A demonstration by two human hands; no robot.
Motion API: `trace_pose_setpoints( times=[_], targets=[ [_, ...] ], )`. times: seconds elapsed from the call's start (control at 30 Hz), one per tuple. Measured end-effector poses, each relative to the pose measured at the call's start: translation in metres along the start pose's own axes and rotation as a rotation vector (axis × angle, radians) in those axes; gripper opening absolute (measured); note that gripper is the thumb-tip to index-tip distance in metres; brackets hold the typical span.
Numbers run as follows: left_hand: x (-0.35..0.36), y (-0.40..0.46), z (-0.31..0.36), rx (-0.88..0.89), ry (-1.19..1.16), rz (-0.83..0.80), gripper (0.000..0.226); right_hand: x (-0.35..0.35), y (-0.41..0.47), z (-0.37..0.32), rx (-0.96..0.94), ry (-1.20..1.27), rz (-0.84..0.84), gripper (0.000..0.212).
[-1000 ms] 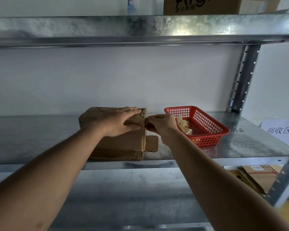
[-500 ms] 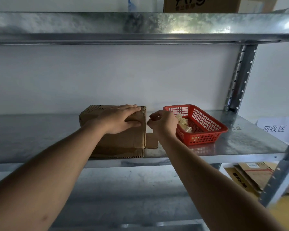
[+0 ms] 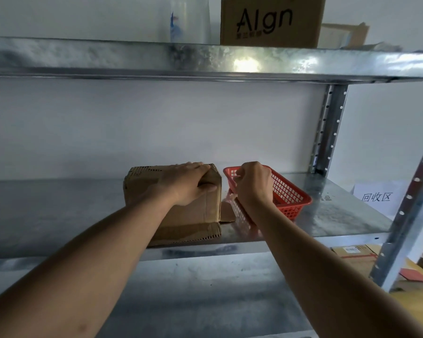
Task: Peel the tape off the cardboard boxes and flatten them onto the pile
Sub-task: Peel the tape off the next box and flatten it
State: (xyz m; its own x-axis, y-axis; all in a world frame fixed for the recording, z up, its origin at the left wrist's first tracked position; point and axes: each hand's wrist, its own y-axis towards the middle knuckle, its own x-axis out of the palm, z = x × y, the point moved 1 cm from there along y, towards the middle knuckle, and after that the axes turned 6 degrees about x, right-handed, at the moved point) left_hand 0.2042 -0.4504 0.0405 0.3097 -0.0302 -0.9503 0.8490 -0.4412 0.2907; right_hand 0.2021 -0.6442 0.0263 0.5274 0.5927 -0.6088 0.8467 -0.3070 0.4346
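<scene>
1. A brown cardboard box [image 3: 176, 206] sits at the centre of the frame on the middle metal shelf [image 3: 327, 215], close to the shelf's front edge. Its right-hand end flap lies open, flat on the shelf.

2. The left hand [image 3: 188, 184] rests on top of the box near its upper right corner — fingers laid fairly straight over the top, thumb pressed against the front face.

3. The right hand [image 3: 253, 184] is just right of the box, held over the near-left part of a red plastic basket [image 3: 291, 193]. Its fingers are curled with the tips drawn together; whether they pinch a bit of tape I cannot tell, since the back of the hand hides them.

4. The two hands are apart, with the right edge of the box between them.

5. The basket stands just beside the box on the same shelf, towards centre right of the frame; its contents are hidden by the hand.

6. On the upper shelf [image 3: 132, 59], at the top of the frame, stands a printed carton [image 3: 271, 20] reading "AIgn".

7. At right, a white paper sign [image 3: 376, 197] with printed characters shows behind the upright post.

8. In the lower right corner, below the shelf, lies flattened cardboard [image 3: 354, 258] — a pile, only partly in view.
</scene>
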Motion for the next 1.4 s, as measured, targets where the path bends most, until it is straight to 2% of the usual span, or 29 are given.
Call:
trace_pose_setpoints(
  times=[0.17, 0.4, 0.67, 0.8, 0.9, 1.0, 1.1, 1.2, 1.3, 1.4],
  targets=[
    [0.005, 0.015, 0.018, -0.003, 0.011, -0.006, 0.071, -0.006, 0.013, 0.021, 0.023, -0.083, -0.041, 0.003],
    [0.01, 0.021, 0.021, -0.032, -0.021, -0.03, 0.078, 0.002, 0.018, 0.034, 0.013, -0.156, -0.169, 0.013],
    [0.004, 0.021, 0.019, -0.019, -0.062, -0.059, 0.073, -0.012, 0.024, 0.03, -0.085, -0.138, -0.042, 0.011],
    [-0.004, 0.017, 0.017, 0.002, -0.015, -0.079, 0.072, -0.017, 0.021, 0.013, -0.211, -0.006, -0.045, 0.018],
    [-0.009, 0.01, 0.015, 0.0, 0.006, -0.049, 0.071, -0.012, 0.018, -0.003, -0.244, 0.132, -0.143, 0.021],
    [-0.014, -0.004, 0.011, -0.02, -0.097, -0.014, 0.075, 0.002, 0.015, -0.013, -0.246, 0.177, -0.318, 0.025],
    [-0.023, -0.023, -0.006, -0.086, -0.007, 0.01, 0.092, 0.013, 0.015, -0.017, -0.256, 0.124, -0.375, 0.027],
    [-0.03, -0.052, -0.035, -0.23, 0.092, 0.009, 0.097, 0.017, 0.013, -0.023, -0.279, 0.143, -0.352, 0.024],
    [-0.029, -0.08, -0.058, -0.424, -0.094, 0.024, 0.093, 0.021, 0.006, -0.034, -0.285, 0.205, -0.32, 0.016],
    [-0.024, -0.099, -0.069, -0.513, -0.265, 0.107, 0.089, 0.028, -0.007, -0.051, -0.21, 0.299, -0.359, 0.015]
  ],
)
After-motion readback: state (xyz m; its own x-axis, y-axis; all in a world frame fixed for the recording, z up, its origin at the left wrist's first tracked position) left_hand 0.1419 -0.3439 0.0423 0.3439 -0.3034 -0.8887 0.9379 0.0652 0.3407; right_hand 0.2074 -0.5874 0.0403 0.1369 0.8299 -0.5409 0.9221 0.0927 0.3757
